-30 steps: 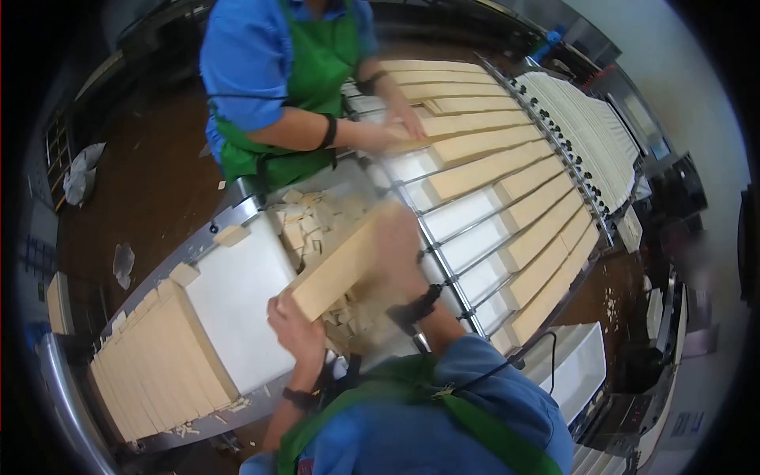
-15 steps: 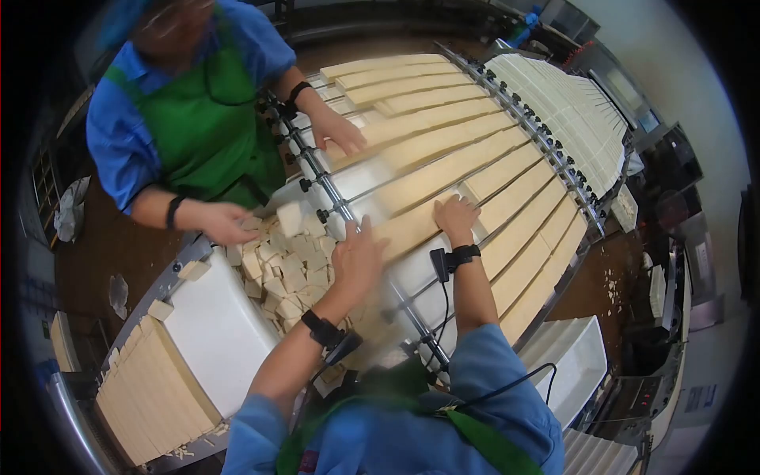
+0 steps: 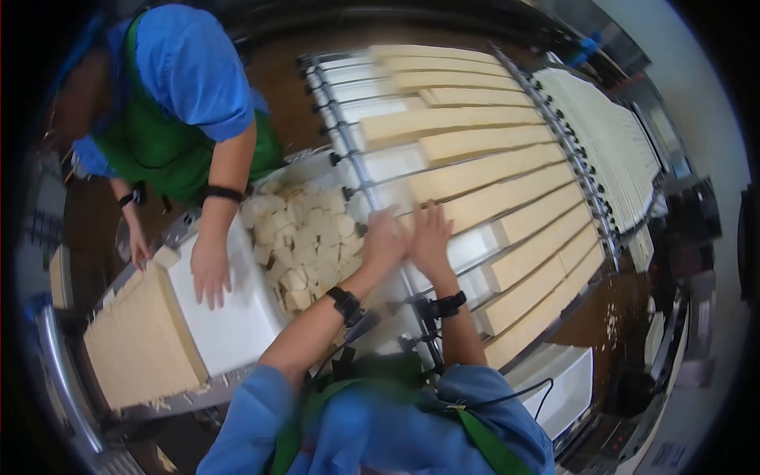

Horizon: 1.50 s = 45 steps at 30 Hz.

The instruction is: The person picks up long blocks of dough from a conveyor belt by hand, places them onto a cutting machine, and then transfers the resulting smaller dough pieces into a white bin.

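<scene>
Long pale slabs (image 3: 491,170) lie side by side in the lanes of a white conveyor with metal rods. Near the conveyor's left bar is my left hand (image 3: 385,244), smeared by motion, so its fingers and anything in them are unclear. Right beside it, my right hand (image 3: 430,239) has its fingers stretched out at the near end of one slab. A heap of pale cut pieces (image 3: 305,229) fills a bin to the left of my hands.
At the left a co-worker reaches one hand (image 3: 210,265) over a white board (image 3: 226,317) and another to a pale block of sliced slabs (image 3: 146,340). A white tray (image 3: 566,376) stands at the lower right, and a second slatted conveyor (image 3: 598,142) lies beyond.
My right hand has moved left, close to my left hand, which has shifted slightly right. The co-worker has turned from the conveyor and bin toward the board and sliced block. The view has shifted.
</scene>
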Motion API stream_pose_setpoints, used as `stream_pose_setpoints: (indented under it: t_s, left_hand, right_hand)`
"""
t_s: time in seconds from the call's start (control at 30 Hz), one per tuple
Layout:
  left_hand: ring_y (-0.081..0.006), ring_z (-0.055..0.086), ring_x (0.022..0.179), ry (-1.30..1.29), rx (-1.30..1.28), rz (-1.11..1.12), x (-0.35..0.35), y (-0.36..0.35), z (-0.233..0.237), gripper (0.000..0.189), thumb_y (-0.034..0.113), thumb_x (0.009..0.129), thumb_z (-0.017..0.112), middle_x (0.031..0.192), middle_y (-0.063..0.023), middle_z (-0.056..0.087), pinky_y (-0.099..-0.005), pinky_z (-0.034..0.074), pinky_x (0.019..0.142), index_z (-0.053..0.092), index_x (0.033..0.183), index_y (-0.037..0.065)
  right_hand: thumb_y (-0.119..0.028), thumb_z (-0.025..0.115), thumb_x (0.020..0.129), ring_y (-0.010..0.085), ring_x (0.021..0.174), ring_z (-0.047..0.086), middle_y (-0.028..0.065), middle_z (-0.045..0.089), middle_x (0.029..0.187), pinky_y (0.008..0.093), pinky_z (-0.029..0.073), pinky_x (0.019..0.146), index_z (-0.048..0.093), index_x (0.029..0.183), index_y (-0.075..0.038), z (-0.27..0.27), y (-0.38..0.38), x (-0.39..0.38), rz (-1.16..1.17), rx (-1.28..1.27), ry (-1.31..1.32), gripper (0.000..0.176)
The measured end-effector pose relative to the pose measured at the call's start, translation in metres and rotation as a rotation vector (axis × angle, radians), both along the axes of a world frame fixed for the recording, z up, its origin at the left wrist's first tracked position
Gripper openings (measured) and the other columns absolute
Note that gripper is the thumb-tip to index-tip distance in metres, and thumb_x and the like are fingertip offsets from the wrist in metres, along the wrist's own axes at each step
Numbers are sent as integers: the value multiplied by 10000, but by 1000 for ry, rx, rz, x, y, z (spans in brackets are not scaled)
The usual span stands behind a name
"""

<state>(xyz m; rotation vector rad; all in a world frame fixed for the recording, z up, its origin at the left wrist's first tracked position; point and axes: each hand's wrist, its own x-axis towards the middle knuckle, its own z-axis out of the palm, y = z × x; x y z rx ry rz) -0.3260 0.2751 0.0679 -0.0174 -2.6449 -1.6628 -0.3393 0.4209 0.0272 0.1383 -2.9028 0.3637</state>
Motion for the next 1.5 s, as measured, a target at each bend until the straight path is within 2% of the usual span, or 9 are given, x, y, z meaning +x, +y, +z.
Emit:
stream_pose_setpoints:
  t_s: [0.33, 0.43, 0.53, 0.67, 0.87, 0.93, 1.0, 1.17, 1.5]
  left_hand:
    - [-417, 549, 1278, 306, -116, 95, 138, -183, -1, 491, 6, 901, 635, 1365, -199, 575, -464, 483, 1077, 609, 1389, 47]
    - [-410, 635, 1113, 267, -143, 313, 210, -255, -10, 350, 22, 901, 651, 1207, -164, 662, -455, 528, 983, 688, 1248, 48]
    - [-389, 670, 963, 522, -336, 599, 285, -306, -35, 274, 50, 853, 709, 1002, -156, 675, -441, 558, 846, 717, 1127, 63]
    - [-378, 559, 1122, 381, -401, 1161, 370, -352, -75, 306, 117, 939, 688, 1213, -211, 527, -473, 465, 999, 641, 1227, 24]
    - [-405, 491, 1223, 14, -301, 1620, 433, -432, -131, 533, 267, 1015, 642, 1367, -258, 381, -497, 403, 1090, 471, 1456, 22]
    - [-408, 525, 1186, 4, -294, 1499, 433, -450, -132, 577, 246, 984, 692, 1340, -251, 397, -478, 463, 1043, 470, 1450, -12]
    - [-422, 533, 1190, 2, -133, 1431, 429, -458, -116, 612, 224, 954, 725, 1332, -254, 399, -481, 479, 1032, 468, 1449, -29]
    - [-437, 579, 1137, -51, -195, 1341, 422, -467, -102, 707, 191, 872, 817, 1297, -247, 411, -485, 528, 953, 478, 1444, -49]
    - [-449, 579, 1142, -198, -114, 1265, 418, -477, -98, 842, 225, 797, 894, 1298, -240, 416, -494, 527, 949, 466, 1478, -22]
  right_hand:
    - [-537, 667, 971, 466, 1588, 201, 262, 311, 1680, 801, 141, 1179, 376, 1633, -85, 30, -37, -5, -44, 263, -94, 853]
    - [-452, 662, 1004, 459, 1560, 280, 262, 394, 1634, 713, 231, 1208, 404, 1618, -76, 93, -109, -6, 205, 354, -58, 764]
    - [-247, 639, 1041, 428, 1342, 584, 282, 623, 1421, 431, 455, 1134, 528, 1513, -11, 175, -199, 36, 742, -26, -296, 540]
    - [-243, 693, 1004, 441, 1272, 614, 267, 640, 1387, 448, 490, 1081, 573, 1438, 30, 232, -336, 114, 1143, -32, -618, 526]
    - [-203, 674, 1019, 451, 1214, 640, 304, 644, 1341, 456, 522, 1035, 581, 1394, 63, 172, -505, 212, 1753, -16, -686, 469]
    - [-251, 672, 1007, 452, 1220, 632, 314, 651, 1309, 475, 515, 1037, 590, 1362, 87, 61, -574, 200, 1732, -124, -887, 497]
    - [-291, 680, 983, 464, 1192, 631, 326, 658, 1251, 502, 508, 1028, 611, 1296, 103, 77, -613, 226, 1613, -4, -266, 508]
    - [-363, 703, 952, 422, 1140, 618, 224, 675, 1160, 529, 515, 965, 662, 1180, 86, -45, -741, 164, 1283, 290, 52, 505]
    - [-412, 664, 963, 412, 1307, 527, 233, 584, 1342, 545, 462, 1080, 649, 1248, 38, -49, -764, 128, 954, 287, -38, 533]
